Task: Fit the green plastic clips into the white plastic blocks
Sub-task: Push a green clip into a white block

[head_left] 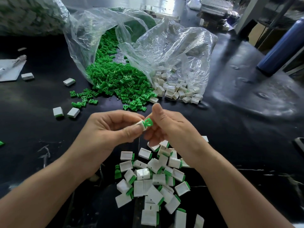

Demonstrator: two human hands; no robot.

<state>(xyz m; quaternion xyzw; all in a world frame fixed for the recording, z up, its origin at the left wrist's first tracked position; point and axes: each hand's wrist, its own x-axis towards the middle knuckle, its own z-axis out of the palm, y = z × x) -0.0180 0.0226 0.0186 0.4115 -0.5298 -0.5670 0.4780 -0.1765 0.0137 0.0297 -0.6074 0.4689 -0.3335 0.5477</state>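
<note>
The left hand (pixel 111 127) pinches a white block (pixel 141 125), fingers (pixel 130 131) curled round it and its open end turned right, so the right hand (pixel 167 127), pinching a green clip (pixel 148 122), can press it in. The clip sits at the block's mouth, seemingly not fully seated. Both are held above the counter (pixel 41 129), just beyond the finished pile (pixel 156 181), likely for a short drop. At far centre, loose clips (pixel 115 81) and spare blocks (pixel 177 91) spill from bags within reach

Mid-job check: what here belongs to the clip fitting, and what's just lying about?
Job: left hand pinching white block; right hand holding green clip; green clip heap; bagged white blocks; finished pile.
Lying about: blue bottle; white sheet.
</note>
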